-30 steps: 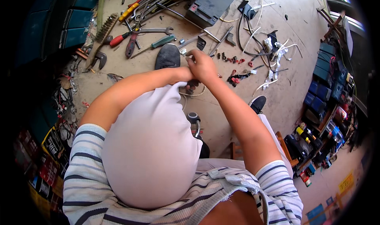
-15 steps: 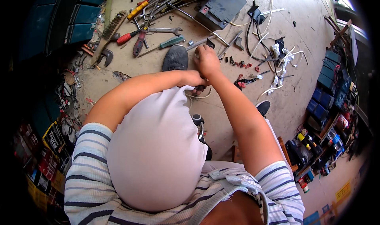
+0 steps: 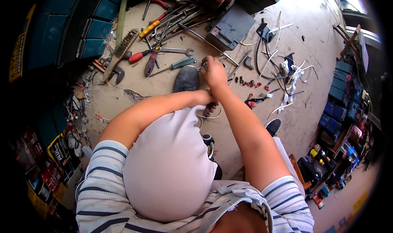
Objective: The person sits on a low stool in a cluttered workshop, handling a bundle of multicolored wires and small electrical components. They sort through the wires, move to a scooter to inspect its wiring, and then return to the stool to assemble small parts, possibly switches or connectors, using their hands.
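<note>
A pale cord [image 3: 211, 118] loops over the floor [image 3: 235, 130] beside the fingers of a person's left hand [image 3: 202, 97]; that hand is partly hidden, its grip impossible to tell. The right hand [image 3: 215, 72], fingers curled, has edged forward to the toe of a dark shoe [image 3: 186, 79], bringing it closer to a teal-handled screwdriver [image 3: 183, 61]. Whether it holds anything is unclear. Beyond sits a grey battery [image 3: 231, 27].
</note>
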The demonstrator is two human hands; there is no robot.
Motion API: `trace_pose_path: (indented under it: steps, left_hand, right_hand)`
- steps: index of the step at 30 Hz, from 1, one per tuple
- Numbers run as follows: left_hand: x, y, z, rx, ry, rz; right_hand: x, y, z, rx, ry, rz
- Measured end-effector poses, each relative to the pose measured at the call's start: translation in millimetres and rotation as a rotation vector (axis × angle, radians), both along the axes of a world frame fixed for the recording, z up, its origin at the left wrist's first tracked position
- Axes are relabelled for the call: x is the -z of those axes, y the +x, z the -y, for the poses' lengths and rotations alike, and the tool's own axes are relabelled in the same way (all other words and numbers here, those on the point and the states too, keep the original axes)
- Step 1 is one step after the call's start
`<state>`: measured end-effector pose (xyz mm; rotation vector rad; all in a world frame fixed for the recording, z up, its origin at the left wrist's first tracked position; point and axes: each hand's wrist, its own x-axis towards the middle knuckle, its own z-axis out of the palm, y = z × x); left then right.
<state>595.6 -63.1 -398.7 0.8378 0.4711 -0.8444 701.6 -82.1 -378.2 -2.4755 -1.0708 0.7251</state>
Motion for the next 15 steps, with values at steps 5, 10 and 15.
trace_pose_path:
  steps: [5,10,15]
  left_hand:
    - [-2.8,2.8,-4.3,-0.199,-0.054,-0.148]
    - [12.3,2.3,-4.0,-0.387,-0.223,-0.243]
    - [-1.6,5.9,-7.7,-0.394,-0.282,-0.373]
  right_hand:
    - [-25.6,5.5,47.6,0.173,0.296,-0.114]
    - [-78.7,-5.4,92.1,0.14,0.105,-0.372]
    - [-61.5,4.3,92.6,0.123,0.101,-0.205]
